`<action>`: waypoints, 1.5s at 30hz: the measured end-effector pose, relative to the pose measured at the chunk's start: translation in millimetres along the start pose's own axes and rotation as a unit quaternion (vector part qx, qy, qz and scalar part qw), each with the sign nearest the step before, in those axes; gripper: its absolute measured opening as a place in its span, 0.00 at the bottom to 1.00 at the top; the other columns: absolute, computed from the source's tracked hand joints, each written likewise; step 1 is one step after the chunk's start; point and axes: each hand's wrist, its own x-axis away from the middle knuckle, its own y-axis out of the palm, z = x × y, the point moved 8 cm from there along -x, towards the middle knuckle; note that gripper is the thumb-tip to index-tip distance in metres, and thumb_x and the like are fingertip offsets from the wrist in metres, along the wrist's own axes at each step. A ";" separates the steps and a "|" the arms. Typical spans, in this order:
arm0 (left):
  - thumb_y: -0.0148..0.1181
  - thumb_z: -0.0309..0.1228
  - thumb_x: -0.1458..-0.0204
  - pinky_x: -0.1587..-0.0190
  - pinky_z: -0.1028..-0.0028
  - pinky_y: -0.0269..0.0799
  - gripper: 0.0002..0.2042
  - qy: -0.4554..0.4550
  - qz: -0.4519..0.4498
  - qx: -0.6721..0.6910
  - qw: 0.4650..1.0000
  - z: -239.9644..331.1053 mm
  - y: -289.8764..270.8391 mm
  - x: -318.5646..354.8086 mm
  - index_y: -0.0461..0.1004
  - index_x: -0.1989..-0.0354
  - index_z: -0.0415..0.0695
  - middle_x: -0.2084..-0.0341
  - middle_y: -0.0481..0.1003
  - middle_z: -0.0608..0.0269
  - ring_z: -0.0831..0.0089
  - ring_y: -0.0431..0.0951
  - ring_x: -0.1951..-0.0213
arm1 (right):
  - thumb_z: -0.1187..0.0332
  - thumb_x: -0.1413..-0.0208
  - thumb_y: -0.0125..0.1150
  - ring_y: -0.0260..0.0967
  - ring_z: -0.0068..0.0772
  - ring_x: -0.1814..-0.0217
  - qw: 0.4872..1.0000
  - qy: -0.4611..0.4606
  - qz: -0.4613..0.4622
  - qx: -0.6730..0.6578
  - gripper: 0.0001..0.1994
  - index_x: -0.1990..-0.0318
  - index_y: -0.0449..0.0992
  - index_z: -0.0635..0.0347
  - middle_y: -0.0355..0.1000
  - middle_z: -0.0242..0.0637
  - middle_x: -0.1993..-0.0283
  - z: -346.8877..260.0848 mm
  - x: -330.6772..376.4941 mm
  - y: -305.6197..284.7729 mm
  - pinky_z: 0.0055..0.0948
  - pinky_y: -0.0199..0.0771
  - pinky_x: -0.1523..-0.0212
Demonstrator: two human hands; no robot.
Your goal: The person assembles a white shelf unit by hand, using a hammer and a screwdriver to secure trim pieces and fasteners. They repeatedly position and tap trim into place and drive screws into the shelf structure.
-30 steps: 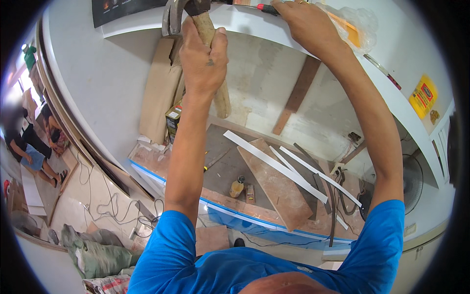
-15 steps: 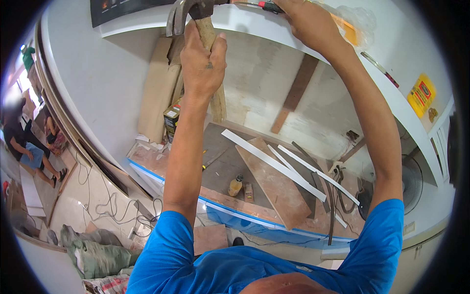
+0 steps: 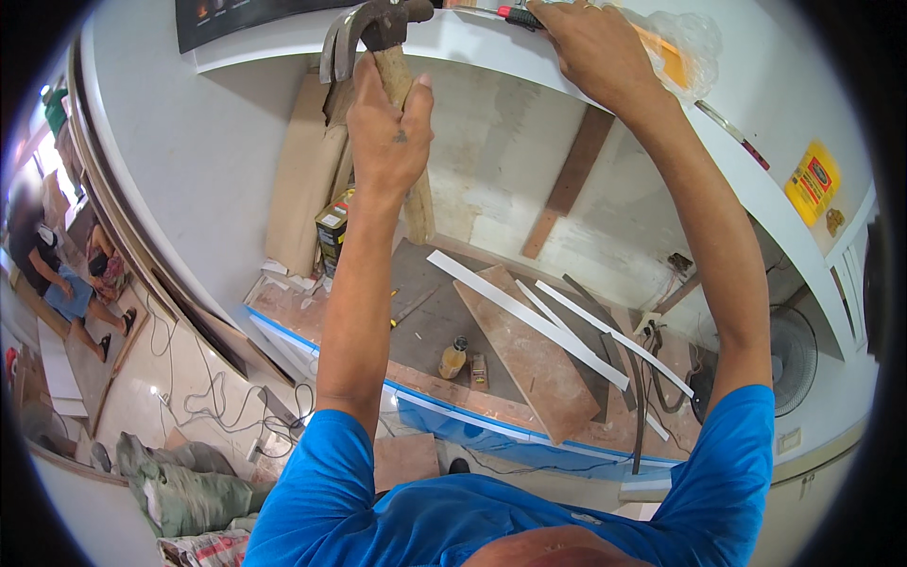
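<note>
My left hand [image 3: 389,137] is wrapped round the wooden handle of a claw hammer [image 3: 395,68], just below its dark metal head. The head is up, in front of the white shelf edge, and the handle's end hangs down past my wrist. My right hand [image 3: 595,52] is at the top of the view over the shelf, fingers bent together; the upper edge hides whatever they pinch. Touching or close by its fingertips is a tool with a red and black handle [image 3: 520,16]. A clear plastic bag [image 3: 697,47] with something orange lies beside that hand.
Along the white curved shelf [image 3: 283,55] are a slim level-like tool [image 3: 732,132] and a yellow container [image 3: 812,184]. Below, the bench holds white strips [image 3: 529,317], a board [image 3: 534,369], a small bottle [image 3: 453,359] and a tin [image 3: 333,231]. Behind stands a fan [image 3: 792,359]. Cables [image 3: 222,402] cross the floor.
My right hand has shifted slightly down, with its bent fingers now showing more over the red and black handle. The hammer has dropped a little with my left hand.
</note>
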 end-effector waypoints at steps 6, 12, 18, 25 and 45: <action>0.61 0.29 0.38 0.76 0.71 0.72 0.19 0.030 0.021 -0.008 0.999 -7.3 -12.7 1.0 0.66 0.42 0.34 0.72 0.74 0.58 0.73 0.73 0.81 | 0.76 0.39 0.50 0.79 0.51 0.50 1.000 0.000 -0.007 0.022 0.19 0.44 0.80 0.60 0.81 0.49 0.55 -4.2 -3.9 3.9 0.49 0.71 0.45; 0.61 0.27 0.37 0.80 0.75 0.71 0.19 0.045 0.011 -0.028 0.999 -15.8 -17.0 2.4 0.66 0.41 0.34 0.67 0.74 0.61 0.77 0.74 0.82 | 0.76 0.38 0.50 0.78 0.51 0.48 1.000 0.004 -0.013 0.008 0.18 0.44 0.80 0.61 0.81 0.50 0.54 -4.8 -3.8 4.3 0.49 0.71 0.44; 0.60 0.27 0.37 0.80 0.75 0.70 0.18 0.085 0.010 -0.048 0.995 -16.5 -17.7 3.3 0.66 0.42 0.34 0.66 0.74 0.60 0.77 0.74 0.82 | 0.76 0.38 0.50 0.78 0.51 0.48 0.999 0.021 -0.019 0.021 0.17 0.46 0.80 0.61 0.81 0.51 0.54 -4.2 -4.5 5.5 0.50 0.70 0.42; 0.60 0.29 0.39 0.63 0.67 0.74 0.23 0.030 -0.002 -0.043 0.999 -20.3 -19.7 7.7 0.66 0.38 0.33 0.62 0.75 0.52 0.66 0.76 0.69 | 0.77 0.39 0.51 0.79 0.51 0.49 0.999 0.022 -0.019 0.021 0.17 0.46 0.81 0.61 0.81 0.52 0.55 -6.7 -5.0 3.2 0.49 0.70 0.43; 0.60 0.26 0.37 0.79 0.77 0.70 0.20 0.068 -0.013 -0.077 0.995 -30.7 -23.4 16.6 0.66 0.39 0.32 0.65 0.75 0.60 0.79 0.73 0.81 | 0.77 0.38 0.49 0.78 0.48 0.47 1.000 0.014 0.000 0.023 0.19 0.43 0.80 0.59 0.82 0.49 0.54 -7.4 -1.7 3.3 0.47 0.68 0.44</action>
